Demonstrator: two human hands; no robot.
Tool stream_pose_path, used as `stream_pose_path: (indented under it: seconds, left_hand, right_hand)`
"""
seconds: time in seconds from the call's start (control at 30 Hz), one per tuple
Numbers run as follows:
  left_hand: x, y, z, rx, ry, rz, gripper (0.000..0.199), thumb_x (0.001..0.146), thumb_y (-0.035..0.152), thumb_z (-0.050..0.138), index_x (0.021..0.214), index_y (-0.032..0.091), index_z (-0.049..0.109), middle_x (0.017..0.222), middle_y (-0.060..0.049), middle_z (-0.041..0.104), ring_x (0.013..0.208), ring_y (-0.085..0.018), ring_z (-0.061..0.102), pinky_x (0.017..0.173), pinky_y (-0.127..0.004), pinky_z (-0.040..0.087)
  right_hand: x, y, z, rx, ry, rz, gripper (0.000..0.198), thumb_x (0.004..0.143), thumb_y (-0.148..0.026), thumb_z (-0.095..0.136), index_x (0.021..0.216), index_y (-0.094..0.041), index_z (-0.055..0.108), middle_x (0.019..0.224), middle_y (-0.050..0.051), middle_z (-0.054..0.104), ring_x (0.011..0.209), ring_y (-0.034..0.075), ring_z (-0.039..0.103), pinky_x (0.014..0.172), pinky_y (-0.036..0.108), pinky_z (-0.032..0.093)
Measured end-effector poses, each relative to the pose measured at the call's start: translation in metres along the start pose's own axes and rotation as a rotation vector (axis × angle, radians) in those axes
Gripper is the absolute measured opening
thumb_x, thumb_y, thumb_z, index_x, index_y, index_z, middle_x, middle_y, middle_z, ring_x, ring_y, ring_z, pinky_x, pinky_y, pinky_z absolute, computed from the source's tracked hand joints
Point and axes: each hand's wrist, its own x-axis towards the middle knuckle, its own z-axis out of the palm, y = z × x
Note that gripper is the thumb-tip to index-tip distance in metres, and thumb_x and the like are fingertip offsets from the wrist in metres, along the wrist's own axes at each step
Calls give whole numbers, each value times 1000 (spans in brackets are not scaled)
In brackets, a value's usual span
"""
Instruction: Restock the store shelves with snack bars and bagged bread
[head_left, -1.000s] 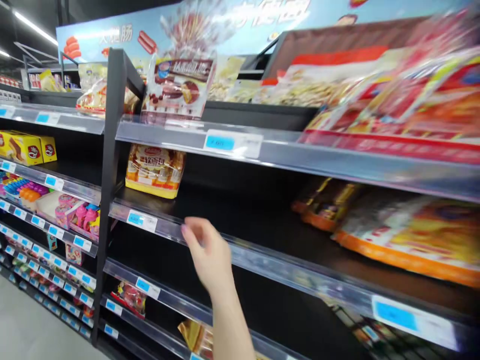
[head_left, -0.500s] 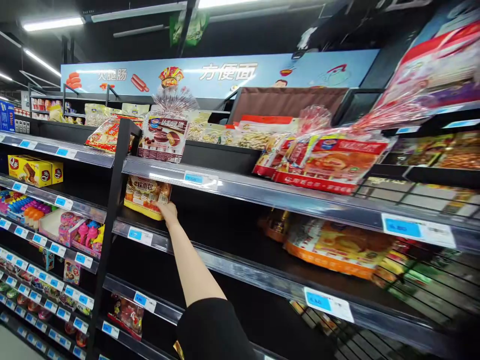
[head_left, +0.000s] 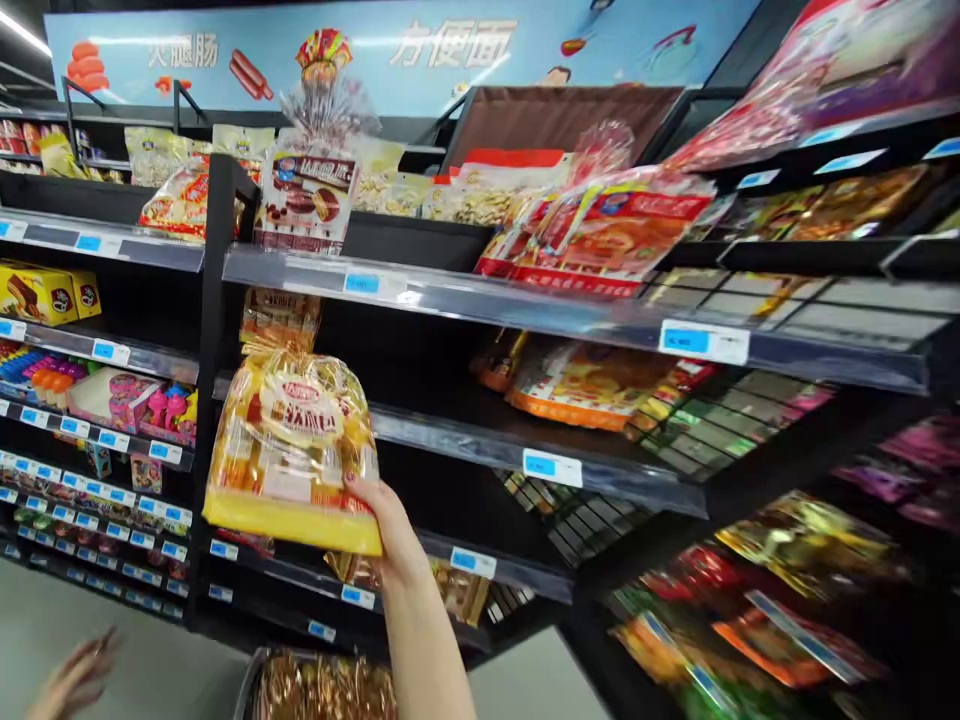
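My right hand (head_left: 394,525) grips the lower right corner of a clear bag of bread (head_left: 292,440) with a yellow base and a gathered top. The bag hangs upright in front of the shelves, and my thumb lies over its front. The fingers behind it are hidden. Behind its gathered top, another brown-and-clear package (head_left: 279,315) stands on the second shelf. At the lower left edge, my left hand (head_left: 79,675) is over the floor, slightly blurred, fingers stretched out and holding nothing.
A container (head_left: 251,690) with brown-gold wrapped packages stands on the floor below. On the top shelf are a chocolate-pie bag (head_left: 306,200) and red bread bags (head_left: 592,230). An orange-edged bag (head_left: 585,385) lies one shelf down. A black upright post (head_left: 214,300) divides the shelving.
My right hand has drawn the bread bag off the second shelf, toward me and downward. My left hand has come into view at the lower left. The view has tilted down.
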Motion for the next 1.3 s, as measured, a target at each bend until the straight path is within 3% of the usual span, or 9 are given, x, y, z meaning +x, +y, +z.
stream_pose_path:
  seconds: [0.07,0.13,0.17,0.23,0.33,0.4,0.53,0.93,1.3]
  left_hand:
    - [4,-5,5,-38,-118,46,54,74,60,60,111,20,61,123,-11,60,114,-29,53,95,-46,43]
    - [6,-9,16,-120,-345,137,71,58,70,66,110,21,64,125,-12,59,121,-35,47,98,-45,40]
    - [6,-12,25,-171,-446,185,75,54,71,68,110,22,65,126,-12,59,123,-36,45,100,-45,39]
    - [2,-15,42,-249,-529,216,67,53,59,77,108,23,65,119,-11,64,120,-35,50,100,-45,40]
    - [-9,-21,63,-255,-438,123,49,55,31,83,100,20,67,98,-8,72,101,-32,63,91,-44,47]
    - [-16,-25,68,-237,-388,71,46,53,24,82,96,17,66,89,-7,74,91,-31,67,84,-42,52]
    - [-21,-34,67,-225,-370,53,47,54,24,80,97,16,64,90,-8,74,87,-32,68,78,-41,54]
    - [-38,-34,64,-220,-342,59,47,54,21,78,99,17,64,92,-8,73,95,-31,66,85,-40,52]
    - [-37,-36,65,-227,-415,110,51,55,22,79,103,18,63,103,-8,71,100,-31,64,86,-37,51]
  right_hand:
    - [-45,28,-8,89,31,67,46,55,-39,76,93,-16,64,85,8,74,78,30,69,71,41,56]
    - [-83,50,-11,151,65,130,55,55,-37,79,104,-18,63,91,9,73,84,31,69,75,43,55]
    - [-97,59,-12,162,84,156,59,55,-36,80,107,-18,62,93,9,73,86,31,68,77,43,55]
    - [-119,73,-14,172,115,194,64,54,-36,81,112,-18,60,96,10,73,89,32,67,79,44,54]
    - [-137,89,-22,143,152,205,65,56,-40,80,113,-19,58,102,10,71,94,31,66,85,43,51]
    - [-144,96,-30,96,175,186,65,57,-44,79,113,-20,57,107,10,70,100,29,65,92,42,48]
    - [-158,100,-40,77,188,174,65,62,-47,76,118,-22,55,117,9,66,107,29,61,93,40,47]
    - [-174,92,-34,143,149,219,76,61,-49,76,127,-23,50,115,11,67,104,32,62,85,43,51]
    - [-176,92,-38,148,146,178,65,62,-46,76,120,-27,55,116,7,67,106,29,61,89,41,49]
